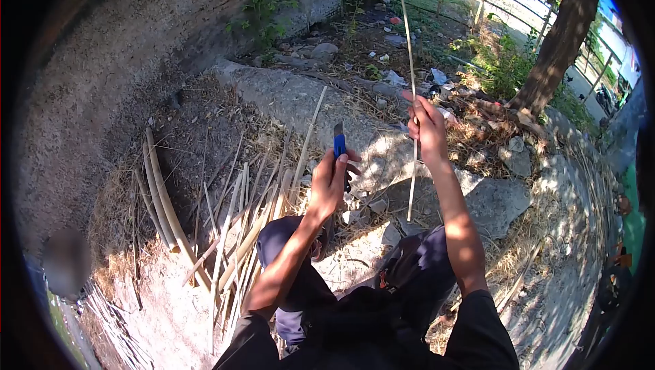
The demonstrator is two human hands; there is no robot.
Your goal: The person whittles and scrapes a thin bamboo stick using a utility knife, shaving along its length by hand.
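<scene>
My left hand (329,182) is closed around a blue utility knife (339,145), its short blade pointing up and away from me. In my right hand (429,127) a long, thin bamboo strip (409,42) is pinched, standing nearly upright. The strip's lower end hangs below the hand, and its upper part runs out of the top of the view. The knife and the strip are apart. Beside my left knee, several split bamboo strips (240,233) lie in a loose pile on the ground, close to my left hand.
Thicker curved bamboo poles (162,196) lie further left, near a rough wall (123,83). More thin strips (119,325) are at the lower left. A large flat stone (488,206) sits before my knees. A tree trunk (563,35) and scattered litter stand beyond.
</scene>
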